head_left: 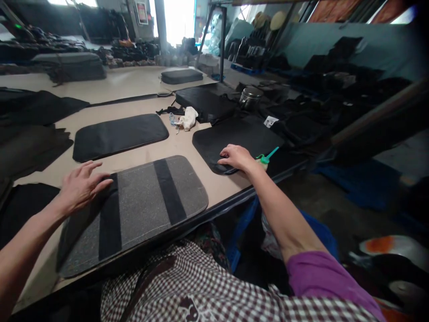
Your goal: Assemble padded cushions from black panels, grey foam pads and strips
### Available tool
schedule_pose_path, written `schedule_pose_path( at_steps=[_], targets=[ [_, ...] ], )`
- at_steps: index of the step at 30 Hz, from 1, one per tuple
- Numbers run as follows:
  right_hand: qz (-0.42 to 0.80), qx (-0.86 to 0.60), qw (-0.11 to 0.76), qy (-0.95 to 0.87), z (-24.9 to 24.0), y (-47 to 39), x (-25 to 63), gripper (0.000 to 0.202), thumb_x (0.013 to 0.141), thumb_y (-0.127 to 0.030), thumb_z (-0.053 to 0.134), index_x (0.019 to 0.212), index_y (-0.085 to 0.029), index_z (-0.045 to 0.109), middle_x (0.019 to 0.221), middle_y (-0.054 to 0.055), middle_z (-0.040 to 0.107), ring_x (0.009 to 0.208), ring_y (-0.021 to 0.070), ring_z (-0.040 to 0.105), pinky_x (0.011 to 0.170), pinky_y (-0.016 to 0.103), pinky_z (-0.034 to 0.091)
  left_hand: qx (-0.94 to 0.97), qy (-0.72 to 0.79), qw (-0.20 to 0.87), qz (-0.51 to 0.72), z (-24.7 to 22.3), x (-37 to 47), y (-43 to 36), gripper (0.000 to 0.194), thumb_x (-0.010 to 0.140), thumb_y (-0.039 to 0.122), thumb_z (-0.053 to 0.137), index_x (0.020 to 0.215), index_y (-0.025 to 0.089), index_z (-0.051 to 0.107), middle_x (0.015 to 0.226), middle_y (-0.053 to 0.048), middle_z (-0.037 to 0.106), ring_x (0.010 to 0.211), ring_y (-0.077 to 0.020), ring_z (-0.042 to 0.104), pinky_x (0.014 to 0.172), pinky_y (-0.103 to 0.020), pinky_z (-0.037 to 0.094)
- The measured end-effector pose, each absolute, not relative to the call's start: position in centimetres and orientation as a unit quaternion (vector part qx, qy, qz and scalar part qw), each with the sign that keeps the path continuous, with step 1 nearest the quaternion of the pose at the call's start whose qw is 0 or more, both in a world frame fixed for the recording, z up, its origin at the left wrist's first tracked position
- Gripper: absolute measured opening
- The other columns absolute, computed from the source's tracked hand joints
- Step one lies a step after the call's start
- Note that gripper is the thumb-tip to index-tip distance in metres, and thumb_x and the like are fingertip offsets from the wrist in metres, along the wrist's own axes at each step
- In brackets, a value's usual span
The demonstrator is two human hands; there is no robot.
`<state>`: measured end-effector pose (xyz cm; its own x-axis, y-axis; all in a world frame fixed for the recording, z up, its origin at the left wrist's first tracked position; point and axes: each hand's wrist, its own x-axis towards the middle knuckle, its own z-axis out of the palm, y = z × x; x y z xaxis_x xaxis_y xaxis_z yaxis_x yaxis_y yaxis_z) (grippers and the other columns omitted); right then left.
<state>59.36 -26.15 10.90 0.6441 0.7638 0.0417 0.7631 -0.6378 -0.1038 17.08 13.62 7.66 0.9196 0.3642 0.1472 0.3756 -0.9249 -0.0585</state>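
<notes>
A grey rounded panel (140,201) with two black strips (169,192) across it lies flat at the table's front edge. Over its upper left corner is my left hand (82,183), fingers apart and holding nothing; whether it touches the panel I cannot tell. My right hand (236,157) is at the near left part of a black rounded panel (234,134), its fingers loosely spread with nothing seen in them. Just beyond my right wrist sits a small bottle with a green nozzle (264,158), partly hidden by my forearm. Another black rounded panel (120,134) lies behind the grey one.
Black sheets (33,143) are piled at the left of the tan table (181,147). A white cloth bundle (188,118) lies mid-table, near a metal canister (250,97). Further back are a black stack (182,76) and a grey stack (70,67). A metal post (223,44) rises behind.
</notes>
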Motion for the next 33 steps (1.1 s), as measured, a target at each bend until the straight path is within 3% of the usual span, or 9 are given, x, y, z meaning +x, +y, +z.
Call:
schedule_pose_path(
  at_steps=[4, 8, 11, 15, 22, 25, 29, 31, 33],
  targets=[
    [-0.013, -0.906, 0.063, -0.419, 10.5, -25.6, 59.2, 0.014, 0.092, -0.024, 0.071, 0.096, -0.024, 0.084, 0.106, 0.007, 0.077, 0.102, 0.0275, 0.07, 0.086, 0.033, 0.05, -0.98, -0.152, 0.054, -0.113, 8.9, 18.8, 11.7, 0.049, 0.108, 0.053, 0.037, 0.126, 0.024, 0.071, 0.159, -0.013, 0.048, 0.155, -0.0316, 0.03, 0.124, -0.055, 0.027],
    [-0.032, -0.915, 0.103, -0.389, 10.2, -25.3, 59.4, 0.017, 0.085, -0.019, 0.069, 0.09, -0.022, 0.085, 0.099, 0.009, 0.079, 0.1, 0.0313, 0.072, 0.088, 0.036, 0.052, -0.986, -0.099, 0.021, -0.13, 9.3, 21.5, 9.3, 0.055, 0.107, 0.059, 0.036, 0.122, 0.021, 0.074, 0.155, -0.016, 0.052, 0.152, -0.0332, 0.036, 0.123, -0.056, 0.029],
    [-0.034, -0.921, 0.165, -0.352, 10.3, -25.4, 60.4, 0.017, 0.081, -0.02, 0.071, 0.09, -0.021, 0.085, 0.088, 0.008, 0.079, 0.092, 0.0298, 0.074, 0.081, 0.033, 0.053, -0.984, -0.076, -0.048, -0.152, 9.5, 23.9, 7.3, 0.056, 0.105, 0.063, 0.039, 0.118, 0.023, 0.075, 0.15, -0.014, 0.057, 0.148, -0.0324, 0.043, 0.123, -0.056, 0.032],
    [-0.038, -0.904, 0.264, -0.335, 11.0, -25.3, 61.2, 0.02, 0.086, -0.021, 0.067, 0.096, -0.018, 0.084, 0.083, 0.005, 0.078, 0.082, 0.0234, 0.074, 0.069, 0.027, 0.052, -0.957, -0.078, -0.225, -0.166, 10.6, 27.7, 3.4, 0.054, 0.1, 0.068, 0.048, 0.116, 0.024, 0.075, 0.143, -0.012, 0.064, 0.14, -0.0303, 0.053, 0.123, -0.051, 0.035],
    [-0.075, -0.837, 0.352, -0.413, 11.7, -21.5, 54.4, 0.013, 0.087, -0.019, 0.068, 0.089, -0.023, 0.08, 0.097, 0.0, 0.077, 0.088, 0.0186, 0.071, 0.078, 0.026, 0.051, -0.742, -0.163, -0.631, -0.155, 12.1, 35.9, -3.6, 0.071, 0.09, 0.074, 0.063, 0.137, 0.021, 0.066, 0.14, -0.014, 0.069, 0.13, -0.0276, 0.065, 0.115, -0.041, 0.045],
    [-0.046, -0.804, 0.361, -0.47, 11.2, -19.8, 50.4, 0.01, 0.088, -0.019, 0.07, 0.088, -0.024, 0.079, 0.094, -0.001, 0.075, 0.085, 0.0166, 0.069, 0.074, 0.024, 0.049, -0.654, -0.174, -0.723, -0.142, 12.0, 38.4, -4.5, 0.072, 0.081, 0.077, 0.071, 0.122, 0.018, 0.073, 0.121, -0.015, 0.077, 0.107, -0.0263, 0.074, 0.095, -0.037, 0.056],
    [0.023, -0.811, 0.301, -0.501, 11.5, -19.6, 49.5, 0.014, 0.101, -0.034, 0.067, 0.099, -0.028, 0.079, 0.104, -0.002, 0.075, 0.096, 0.0153, 0.069, 0.082, 0.022, 0.048, -0.616, -0.267, -0.712, -0.204, 11.5, 38.7, -4.1, 0.055, 0.055, 0.054, 0.095, 0.087, 0.014, 0.074, 0.081, -0.007, 0.078, 0.068, -0.021, 0.069, 0.067, -0.031, 0.055],
    [0.005, -0.878, 0.245, -0.412, 12.2, -20.3, 52.0, 0.027, 0.109, -0.04, 0.055, 0.108, -0.027, 0.078, 0.116, 0.004, 0.073, 0.109, 0.0204, 0.067, 0.093, 0.027, 0.049, -0.617, -0.29, -0.697, -0.222, 11.3, 37.8, -3.7, 0.05, 0.053, 0.046, 0.096, 0.083, 0.015, 0.072, 0.074, -0.005, 0.075, 0.065, -0.0206, 0.068, 0.065, -0.031, 0.054],
    [-0.024, -0.929, 0.211, -0.304, 12.8, -21.3, 55.9, 0.033, 0.111, -0.033, 0.047, 0.124, -0.017, 0.073, 0.133, 0.018, 0.065, 0.124, 0.0316, 0.061, 0.103, 0.041, 0.047, -0.626, -0.292, -0.687, -0.227, 11.2, 36.7, -3.2, 0.046, 0.057, 0.045, 0.094, 0.084, 0.015, 0.072, 0.074, -0.004, 0.075, 0.066, -0.0208, 0.068, 0.065, -0.031, 0.054]
  ],
)
